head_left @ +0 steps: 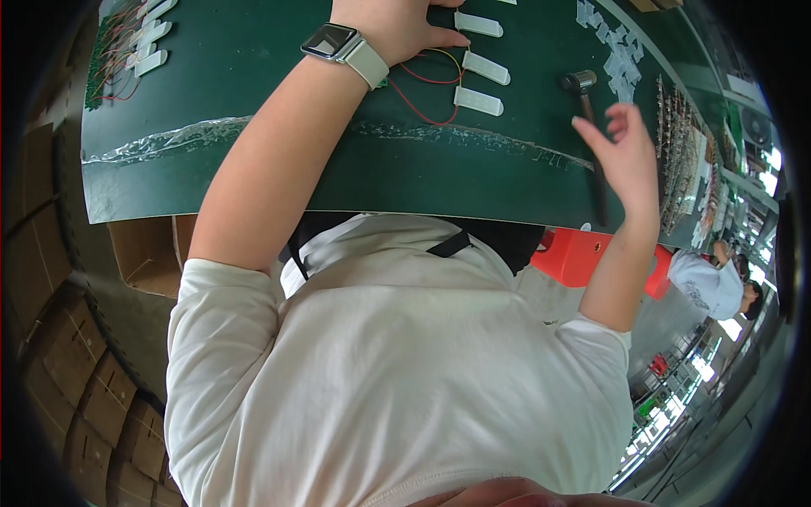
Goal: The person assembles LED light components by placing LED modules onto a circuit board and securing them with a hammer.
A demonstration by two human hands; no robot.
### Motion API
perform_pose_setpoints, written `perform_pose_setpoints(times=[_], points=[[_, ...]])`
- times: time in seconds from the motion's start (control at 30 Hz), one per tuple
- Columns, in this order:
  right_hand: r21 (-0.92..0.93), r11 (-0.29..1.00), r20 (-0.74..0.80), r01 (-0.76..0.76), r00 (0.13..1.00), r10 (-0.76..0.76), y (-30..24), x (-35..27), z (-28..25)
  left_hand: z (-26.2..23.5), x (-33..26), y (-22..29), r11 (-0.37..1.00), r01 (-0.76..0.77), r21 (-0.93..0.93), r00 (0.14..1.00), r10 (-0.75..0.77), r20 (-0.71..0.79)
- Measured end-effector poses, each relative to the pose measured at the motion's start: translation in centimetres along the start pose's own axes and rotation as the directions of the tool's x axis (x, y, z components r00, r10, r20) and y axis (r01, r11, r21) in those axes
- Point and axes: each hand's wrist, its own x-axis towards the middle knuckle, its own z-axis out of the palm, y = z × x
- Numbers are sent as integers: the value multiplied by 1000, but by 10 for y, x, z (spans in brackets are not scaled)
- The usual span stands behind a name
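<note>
Table [439,182]: white tabs [487,68], 1 o'clock
Left hand [399,25]: fingers cropped, can't tell
Right hand [625,156]: fingers apart
Red wire [434,123]: arranging, I'd guess; needs pinching

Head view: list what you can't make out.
In the head view:
Left hand: most fingers cut off by top edge, grip unseen.
Topmost white piece: cut off by that edge.
Hammer-like tool: part of shaft hidden behind right hand.
Co-worker: too small to tell what the hands do.
</note>
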Motion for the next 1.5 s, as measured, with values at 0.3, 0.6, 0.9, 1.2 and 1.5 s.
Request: perform_pose_setpoints(times=[0.3, 0.6, 0.9, 1.2, 1.5], points=[[331, 940, -16, 88, 996, -87, 32, -39, 13, 1, 0, 4, 1000, -5, 14, 1000, 5, 7], [701, 688, -58, 189, 976, -209, -57, -29, 21, 1, 1, 2, 1000, 4, 25, 1000, -5, 19], [469, 861, -47, 195, 979, -197, -64, -13, 37, 6, 5, -1, 999, 1, 48, 1000, -2, 13], [476, 876, -11, 79, 996, -84, -49, -18, 41, 0, 5, 3, 998, 30, 54, 996, -34, 78], [662, 745, -2, 79, 995, -104, -58, -25, 33, 0, 2, 3, 998, 7, 54, 1000, -8, 27]])
